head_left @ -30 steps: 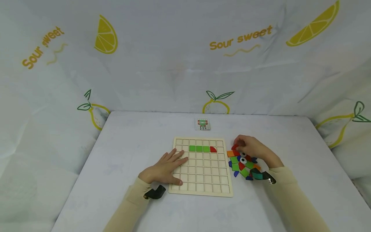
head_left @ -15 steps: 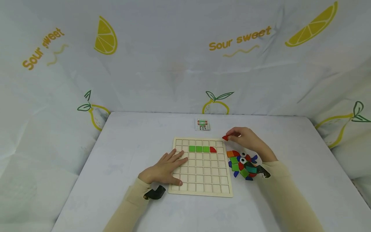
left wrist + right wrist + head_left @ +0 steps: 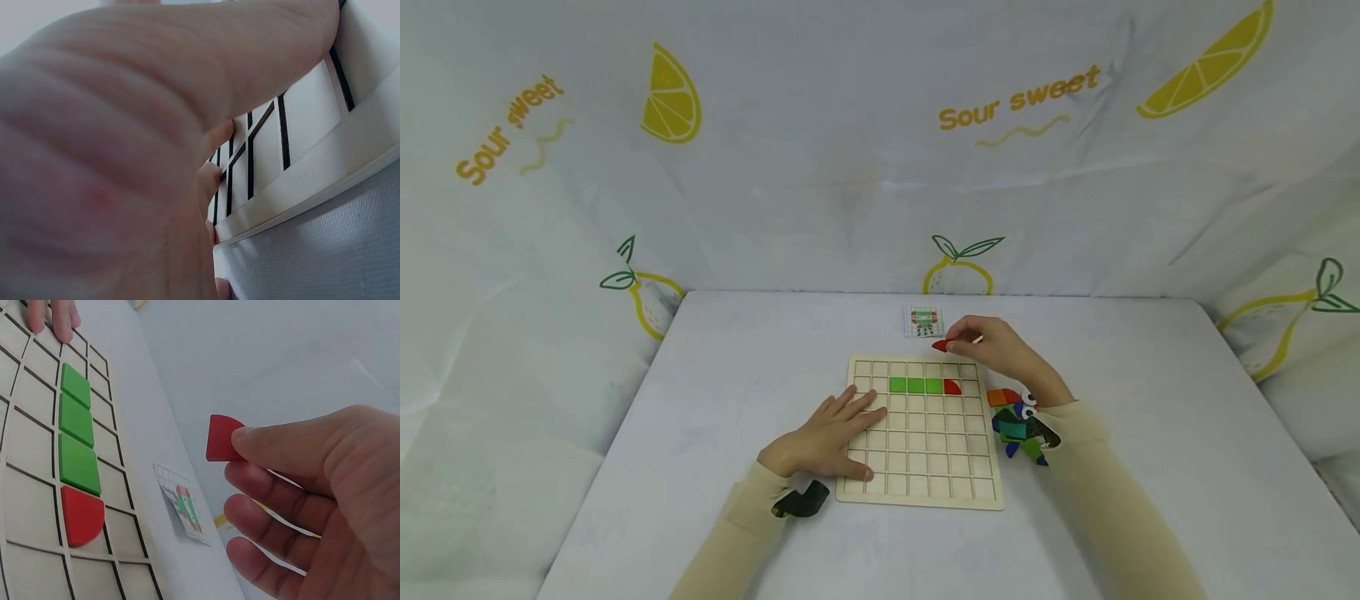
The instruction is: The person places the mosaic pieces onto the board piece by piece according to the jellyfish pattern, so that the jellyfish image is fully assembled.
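Observation:
Between thumb and forefinger my right hand [image 3: 992, 343] pinches a red quarter-circle tile [image 3: 223, 439], held in the air above the far right edge of a wooden grid board [image 3: 917, 488]. My left hand [image 3: 823, 437] rests on the board's left side, fingers spread and straight. In the board's second row lie three green square tiles [image 3: 916, 385] side by side. A red quarter-circle tile [image 3: 83, 515] sits in the cell at their right end. In the left wrist view, the palm and thumb hide most of the board.
A small pattern card [image 3: 923, 322] with a printed figure lies behind the board. To the board's right is a pile of coloured tiles [image 3: 1002, 397], partly hidden by the right wrist. A white cloth [image 3: 820, 208] with lemon prints hangs behind the table.
My right hand has lifted the red quarter-circle tile from the pile and carried it left and away from me, to the board's far edge. The left hand stays put.

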